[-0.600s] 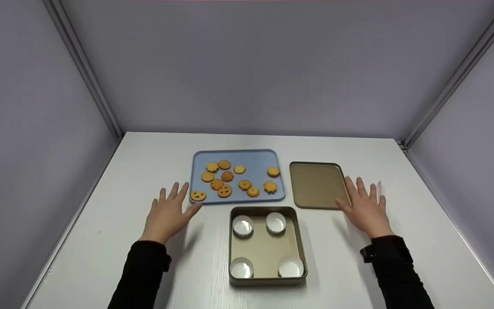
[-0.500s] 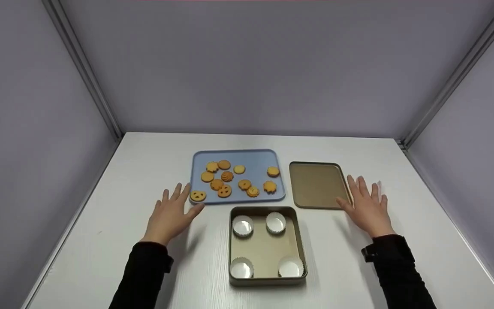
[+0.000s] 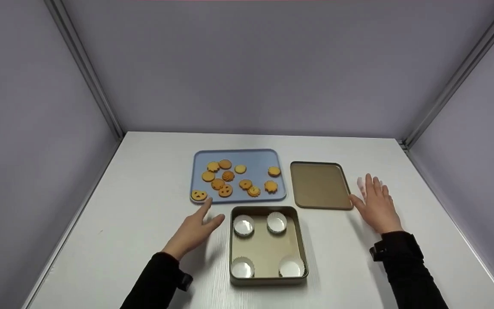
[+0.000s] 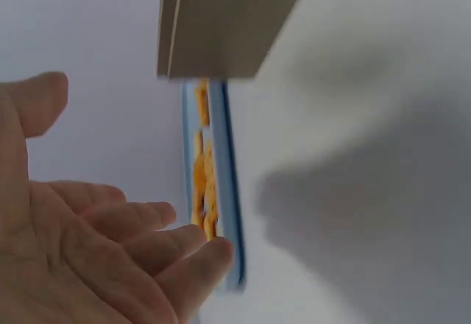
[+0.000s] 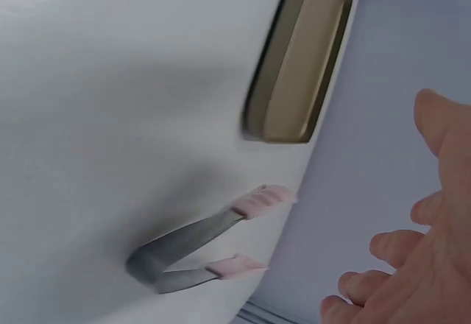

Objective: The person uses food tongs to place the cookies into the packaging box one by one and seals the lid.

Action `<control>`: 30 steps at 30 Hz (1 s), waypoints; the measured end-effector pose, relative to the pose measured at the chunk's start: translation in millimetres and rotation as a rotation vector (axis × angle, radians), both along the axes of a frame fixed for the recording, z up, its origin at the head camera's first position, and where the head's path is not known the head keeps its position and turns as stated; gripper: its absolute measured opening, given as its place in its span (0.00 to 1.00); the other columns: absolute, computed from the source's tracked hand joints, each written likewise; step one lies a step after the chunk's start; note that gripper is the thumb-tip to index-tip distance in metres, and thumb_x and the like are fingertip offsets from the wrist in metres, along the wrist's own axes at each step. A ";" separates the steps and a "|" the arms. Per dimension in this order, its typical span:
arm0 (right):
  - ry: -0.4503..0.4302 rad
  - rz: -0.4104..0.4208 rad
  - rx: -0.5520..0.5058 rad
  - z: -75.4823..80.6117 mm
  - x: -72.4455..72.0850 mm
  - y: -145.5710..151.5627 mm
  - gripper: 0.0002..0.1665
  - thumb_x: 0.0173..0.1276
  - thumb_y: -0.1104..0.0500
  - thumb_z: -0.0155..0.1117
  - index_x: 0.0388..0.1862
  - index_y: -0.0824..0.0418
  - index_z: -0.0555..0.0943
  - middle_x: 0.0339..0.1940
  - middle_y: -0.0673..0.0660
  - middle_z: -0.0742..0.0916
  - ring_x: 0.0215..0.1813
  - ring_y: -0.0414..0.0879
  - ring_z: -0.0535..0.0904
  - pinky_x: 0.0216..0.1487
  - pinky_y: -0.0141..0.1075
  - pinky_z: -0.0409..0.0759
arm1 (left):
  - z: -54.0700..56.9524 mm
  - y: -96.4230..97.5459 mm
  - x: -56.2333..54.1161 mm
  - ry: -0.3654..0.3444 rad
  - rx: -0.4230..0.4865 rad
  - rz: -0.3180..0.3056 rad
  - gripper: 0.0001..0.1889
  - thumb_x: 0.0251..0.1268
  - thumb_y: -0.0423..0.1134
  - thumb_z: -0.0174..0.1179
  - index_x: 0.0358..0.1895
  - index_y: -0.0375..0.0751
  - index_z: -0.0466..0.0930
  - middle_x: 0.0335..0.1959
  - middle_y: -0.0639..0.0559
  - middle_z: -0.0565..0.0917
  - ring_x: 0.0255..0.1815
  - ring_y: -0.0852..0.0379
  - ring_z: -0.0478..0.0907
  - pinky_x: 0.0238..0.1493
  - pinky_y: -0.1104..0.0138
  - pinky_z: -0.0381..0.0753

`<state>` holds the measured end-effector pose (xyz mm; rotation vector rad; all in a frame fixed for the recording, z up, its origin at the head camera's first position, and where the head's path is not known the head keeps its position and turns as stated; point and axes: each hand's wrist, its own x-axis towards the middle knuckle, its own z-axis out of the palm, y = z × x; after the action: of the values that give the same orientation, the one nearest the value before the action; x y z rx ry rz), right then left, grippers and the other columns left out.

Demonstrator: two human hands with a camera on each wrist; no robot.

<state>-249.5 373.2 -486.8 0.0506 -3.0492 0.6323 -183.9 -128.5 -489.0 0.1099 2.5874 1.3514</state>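
Note:
My left hand (image 3: 193,234) is held over the table between the blue tray (image 3: 251,155) and the tin box (image 3: 267,249), fingers extended and holding nothing. In the head view its fingertips reach the tray's near left edge, close to a cookie with holes (image 3: 199,195). My right hand (image 3: 378,210) hovers spread and bare to the right of the tin lid (image 3: 320,184). Tongs with pink tips (image 5: 191,247) lie under it in the right wrist view; the head view shows only a pink tip (image 3: 360,184) beside its fingers. Several white paper cups (image 3: 276,223) stand inside the box corners.
Several cookies (image 3: 228,176) of varied shapes lie scattered on the blue tray. The shallow lid lies flat, right of the tray. Grey walls (image 3: 247,68) enclose the white table (image 3: 122,193) at the back and both sides.
My left hand has moved right and nearer to me, toward the tin box, its palm turned more sideways. My right hand has shifted right, away from the lid, uncovering a pink tong tip.

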 end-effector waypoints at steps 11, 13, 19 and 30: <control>-0.074 -0.008 0.084 -30.9 -1.4 26.9 0.53 0.81 0.38 0.49 0.82 0.74 0.42 0.78 0.85 0.48 0.73 0.89 0.42 0.69 0.76 0.48 | -9.7 24.7 17.0 -0.099 0.197 0.007 0.47 0.72 0.52 0.62 0.83 0.38 0.47 0.81 0.36 0.56 0.77 0.34 0.61 0.76 0.43 0.60; -0.072 -0.004 0.103 -36.0 -0.5 30.0 0.52 0.81 0.40 0.50 0.81 0.76 0.44 0.77 0.85 0.49 0.72 0.89 0.43 0.68 0.77 0.50 | -11.9 27.7 18.8 -0.110 0.208 0.002 0.46 0.72 0.50 0.63 0.83 0.38 0.47 0.80 0.33 0.57 0.77 0.33 0.61 0.75 0.43 0.60; -0.065 0.023 0.153 -45.9 1.9 34.1 0.47 0.81 0.45 0.52 0.79 0.78 0.50 0.76 0.85 0.53 0.72 0.88 0.47 0.68 0.76 0.55 | -17.9 33.0 21.2 -0.089 0.209 -0.016 0.42 0.73 0.43 0.63 0.82 0.35 0.50 0.78 0.30 0.60 0.77 0.33 0.62 0.74 0.43 0.62; -0.054 0.063 0.140 -50.3 10.6 34.7 0.39 0.83 0.54 0.47 0.78 0.81 0.50 0.74 0.88 0.56 0.73 0.86 0.49 0.69 0.73 0.56 | -19.3 39.3 21.6 0.020 0.174 -0.078 0.35 0.74 0.36 0.57 0.79 0.29 0.56 0.77 0.31 0.62 0.71 0.33 0.71 0.70 0.46 0.70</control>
<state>-239.0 407.9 -537.1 0.1344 -3.1504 0.4294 -162.3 -89.2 -508.3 0.2511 2.4495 1.5511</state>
